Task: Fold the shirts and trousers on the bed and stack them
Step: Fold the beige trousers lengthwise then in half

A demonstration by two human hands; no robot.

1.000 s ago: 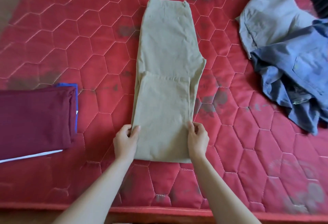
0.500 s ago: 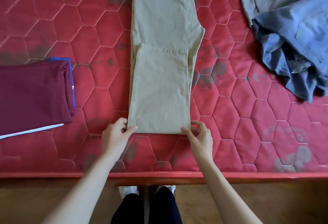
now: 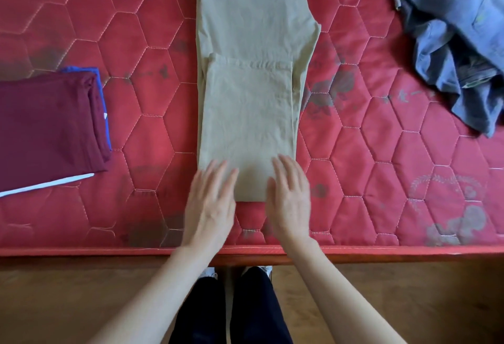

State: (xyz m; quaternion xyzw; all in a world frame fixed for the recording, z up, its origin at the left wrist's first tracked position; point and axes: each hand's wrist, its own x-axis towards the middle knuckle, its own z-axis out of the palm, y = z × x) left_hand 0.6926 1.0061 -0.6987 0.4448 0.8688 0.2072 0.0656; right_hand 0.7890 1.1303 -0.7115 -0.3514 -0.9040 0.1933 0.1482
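Khaki trousers [image 3: 251,92] lie lengthwise on the red quilted mattress [image 3: 381,180], their legs folded up over the upper part. My left hand [image 3: 211,204] and my right hand [image 3: 289,202] rest flat, fingers spread, on the near fold of the trousers, left and right of its middle. Both hands are blurred and grip nothing. At the left edge sits a folded stack: a maroon garment [image 3: 46,131] on top of a blue one [image 3: 102,98], with a white strip along its near edge. A crumpled heap of blue-grey shirts [image 3: 458,35] lies at the far right.
The mattress's near edge [image 3: 381,249] runs across the view, with a wooden floor [image 3: 54,302] below it. My dark-trousered legs [image 3: 231,308] stand against the bed between my arms.
My hands have let go of the trousers' near corners and now lie flat and open on the fold. The view has tipped down, showing more floor.
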